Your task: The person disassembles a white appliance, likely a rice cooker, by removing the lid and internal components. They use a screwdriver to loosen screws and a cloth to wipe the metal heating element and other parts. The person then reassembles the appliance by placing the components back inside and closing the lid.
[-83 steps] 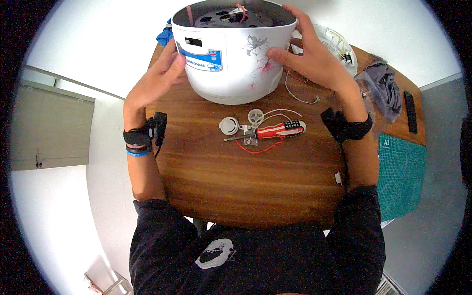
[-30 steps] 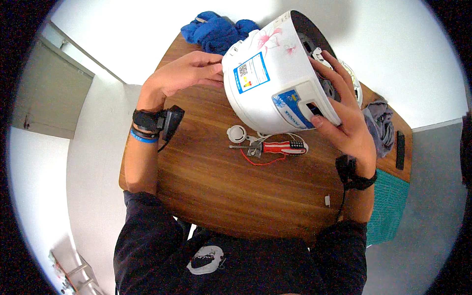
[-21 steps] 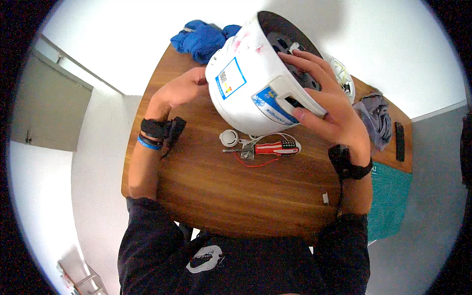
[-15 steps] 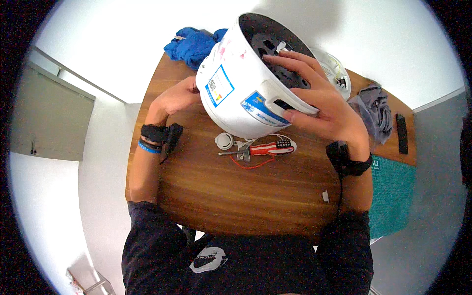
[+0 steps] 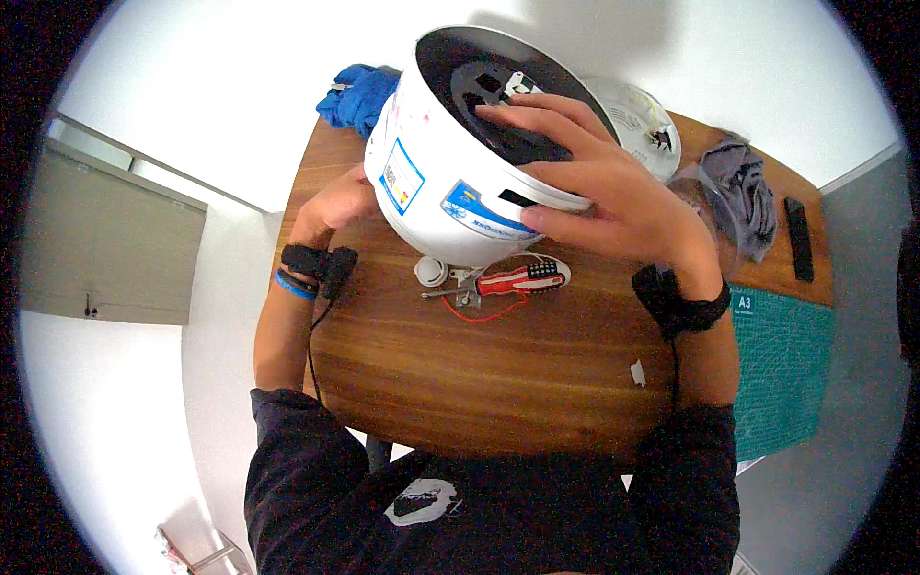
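A white rice cooker body [image 5: 426, 182] with blue stickers and an open top is held tilted over the wooden table. My right hand [image 5: 604, 192] grips its right rim, thumb on the front panel and fingers reaching over the black inside [image 5: 465, 72]. My left hand [image 5: 340, 201] is at its lower left side, fingertips hidden behind the body, seemingly supporting it. Beneath the cooker lie a red screwdriver [image 5: 508, 283], a white round cap [image 5: 431, 272], small metal and plastic parts [image 5: 468, 292], a red wire and white wires.
The wooden table [image 5: 450, 374] holds a blue cloth [image 5: 350, 96] at back left, a white round part with wires [image 5: 647, 120] at back right, grey cloth in plastic [image 5: 743, 192], a black bar [image 5: 799, 240], a green cutting mat [image 5: 781, 374] and a small white piece [image 5: 637, 374].
The cooker has been turned and tilted since the earliest frame. In the last second it has moved leftward and its open top now faces more upward, both hands moving along with it.
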A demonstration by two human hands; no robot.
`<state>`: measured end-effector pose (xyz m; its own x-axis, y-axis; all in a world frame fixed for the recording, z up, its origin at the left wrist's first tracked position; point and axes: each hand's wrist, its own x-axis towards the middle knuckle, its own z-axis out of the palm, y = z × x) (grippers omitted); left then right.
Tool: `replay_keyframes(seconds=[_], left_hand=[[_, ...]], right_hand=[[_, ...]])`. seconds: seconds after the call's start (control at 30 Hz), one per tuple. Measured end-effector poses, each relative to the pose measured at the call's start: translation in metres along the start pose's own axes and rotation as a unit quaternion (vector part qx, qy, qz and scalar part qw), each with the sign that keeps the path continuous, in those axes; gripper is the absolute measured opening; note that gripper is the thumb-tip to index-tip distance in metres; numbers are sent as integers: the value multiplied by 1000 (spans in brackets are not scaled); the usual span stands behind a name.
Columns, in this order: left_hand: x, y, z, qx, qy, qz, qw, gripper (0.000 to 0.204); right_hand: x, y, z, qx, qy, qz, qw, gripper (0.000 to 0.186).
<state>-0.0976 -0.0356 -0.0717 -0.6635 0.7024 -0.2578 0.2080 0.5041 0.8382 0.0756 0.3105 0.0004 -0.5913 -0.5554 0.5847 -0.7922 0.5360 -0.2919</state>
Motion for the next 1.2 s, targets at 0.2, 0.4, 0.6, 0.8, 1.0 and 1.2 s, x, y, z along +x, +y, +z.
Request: replay_keyframes(seconds=[0.2, 0.4, 0.6, 0.8, 1.0, 1.2], left_hand=[[14, -31, 22, 22, -4, 25, 999, 47], [7, -1, 40, -190, -20, 1, 982, 49], [6, -18, 39, -244, -33, 21, 969, 54], [-9, 6, 31, -284, -21, 20, 958, 59], [-16, -3, 28, -353, 11, -5, 935, 57], [-17, -2, 29, -320, 61, -42, 944, 50]], right_hand=[[2, -3, 3, -6, 4, 4, 1000, 39], [0, -5, 5, -16, 14, 13, 1000, 45], [3, -9, 8, -1, 48, 52, 997, 43], [26, -8, 23, 13, 121, 87, 989, 42], [48, 2, 41, 51, 152, 97, 982, 58], [24, 17, 28, -10, 74, 118, 990, 66]])
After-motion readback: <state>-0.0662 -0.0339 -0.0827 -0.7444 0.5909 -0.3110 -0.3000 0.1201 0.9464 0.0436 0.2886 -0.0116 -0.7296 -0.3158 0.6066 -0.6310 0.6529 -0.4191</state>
